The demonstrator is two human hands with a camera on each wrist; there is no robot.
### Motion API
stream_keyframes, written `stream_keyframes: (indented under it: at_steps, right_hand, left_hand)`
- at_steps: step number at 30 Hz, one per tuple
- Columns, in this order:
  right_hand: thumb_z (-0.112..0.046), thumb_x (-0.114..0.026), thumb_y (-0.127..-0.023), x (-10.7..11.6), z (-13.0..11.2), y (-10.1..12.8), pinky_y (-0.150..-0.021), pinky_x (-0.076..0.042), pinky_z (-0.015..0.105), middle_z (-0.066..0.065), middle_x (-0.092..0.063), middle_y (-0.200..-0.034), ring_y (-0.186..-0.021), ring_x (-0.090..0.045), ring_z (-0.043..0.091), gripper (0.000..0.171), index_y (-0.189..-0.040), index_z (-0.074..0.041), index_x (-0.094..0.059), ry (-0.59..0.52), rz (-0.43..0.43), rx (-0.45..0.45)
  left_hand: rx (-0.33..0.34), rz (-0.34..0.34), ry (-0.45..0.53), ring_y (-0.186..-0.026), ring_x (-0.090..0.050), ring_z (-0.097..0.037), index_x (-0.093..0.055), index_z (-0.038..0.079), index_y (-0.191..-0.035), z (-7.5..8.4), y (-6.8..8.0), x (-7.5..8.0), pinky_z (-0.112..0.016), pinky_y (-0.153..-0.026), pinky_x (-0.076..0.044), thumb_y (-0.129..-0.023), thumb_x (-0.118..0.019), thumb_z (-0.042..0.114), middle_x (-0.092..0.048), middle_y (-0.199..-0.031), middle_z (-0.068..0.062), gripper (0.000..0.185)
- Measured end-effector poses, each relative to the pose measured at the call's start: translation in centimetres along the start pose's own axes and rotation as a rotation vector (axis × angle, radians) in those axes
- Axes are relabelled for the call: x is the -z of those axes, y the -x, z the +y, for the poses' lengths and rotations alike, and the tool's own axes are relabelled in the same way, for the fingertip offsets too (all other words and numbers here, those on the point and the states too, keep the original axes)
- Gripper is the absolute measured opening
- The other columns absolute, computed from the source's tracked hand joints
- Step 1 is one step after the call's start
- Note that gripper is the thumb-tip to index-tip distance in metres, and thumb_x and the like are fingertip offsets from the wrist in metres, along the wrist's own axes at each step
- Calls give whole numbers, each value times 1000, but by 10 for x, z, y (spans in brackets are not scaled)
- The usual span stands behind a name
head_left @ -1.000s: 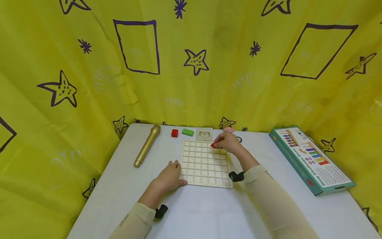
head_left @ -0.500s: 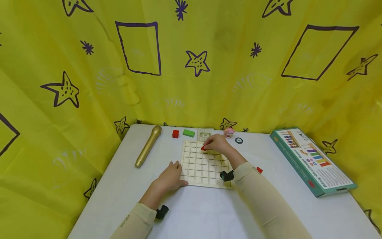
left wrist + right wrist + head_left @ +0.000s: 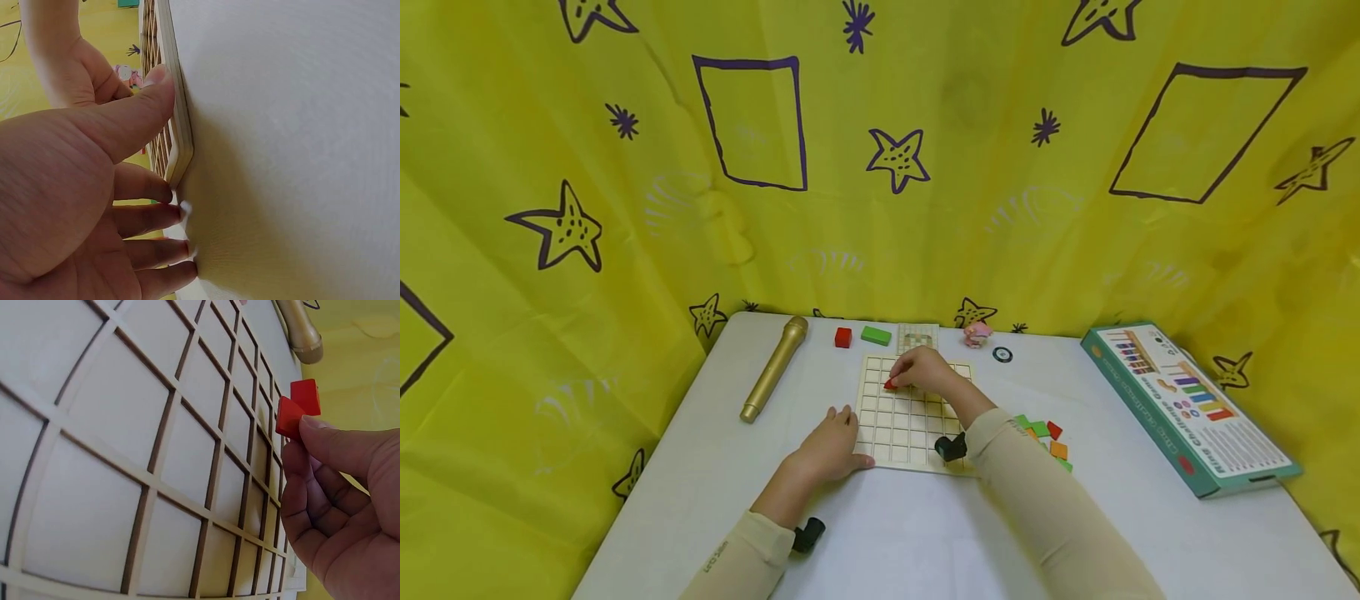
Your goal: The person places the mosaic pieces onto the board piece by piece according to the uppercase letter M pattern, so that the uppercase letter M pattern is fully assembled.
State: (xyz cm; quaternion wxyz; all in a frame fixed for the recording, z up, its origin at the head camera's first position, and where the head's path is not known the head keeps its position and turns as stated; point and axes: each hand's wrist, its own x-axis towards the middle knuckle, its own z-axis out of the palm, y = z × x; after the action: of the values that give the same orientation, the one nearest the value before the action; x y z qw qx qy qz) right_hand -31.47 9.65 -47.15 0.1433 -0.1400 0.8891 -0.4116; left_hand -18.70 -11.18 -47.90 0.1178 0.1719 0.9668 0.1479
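Note:
A wooden grid board (image 3: 882, 433) lies on the white table, its square cells bare where they show. My right hand (image 3: 925, 372) is over its upper left part and pinches a small flat red tile (image 3: 289, 417) between thumb and fingertips. In the right wrist view the tile is held above the grid, with the other fingers curled beneath. At the board's front left corner rests my left hand (image 3: 829, 447). Its thumb touches the front edge, and the nearly straight fingers (image 3: 147, 219) lie along the left side. My right forearm hides part of the board's right side.
Behind the board stand a red cube (image 3: 843, 337), a green block (image 3: 876, 335), a printed grid card (image 3: 918, 335) and a pink figurine (image 3: 977, 334). Loose coloured tiles (image 3: 1058, 450) lie right of the board. A gold microphone (image 3: 775, 367) is left, a game box (image 3: 1191, 408) far right.
My right hand has carried the red tile leftward and slightly nearer across the board. The pile of coloured tiles has come into view beside the forearm. My left hand keeps its place.

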Motion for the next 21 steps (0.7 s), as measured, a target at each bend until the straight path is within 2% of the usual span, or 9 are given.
stream_keyframes:
  at_steps: [5, 10, 21]
  right_hand:
    - [-10, -79, -88, -6, -3, -2, -72, -48, 28, 0, -71, -87, -82, -58, 16, 4, -89, -6, -77, 33, -14, 1]
    - [-11, -78, -88, -9, -2, -2, -68, -48, 27, -1, -71, -83, -78, -58, 15, 5, -90, -6, -77, 40, -41, -1]
    - [-11, -77, -90, -16, -2, -2, -68, -49, 27, -2, -72, -82, -76, -59, 13, 4, -88, -7, -78, 88, -24, 12]
  left_hand:
    - [7, -3, -1, -141, -33, -51, -42, -15, -144, 0, 0, -1, -51, -113, -35, -88, -76, 43, -38, -152, -30, 87]
    - [6, 1, -4, -141, -34, -51, -43, -15, -143, 3, 1, 0, -51, -113, -35, -88, -77, 41, -39, -151, -30, 86]
    - [7, 11, -1, -141, -33, -51, -42, -15, -144, 1, 1, -1, -51, -113, -35, -88, -77, 42, -39, -151, -31, 88]
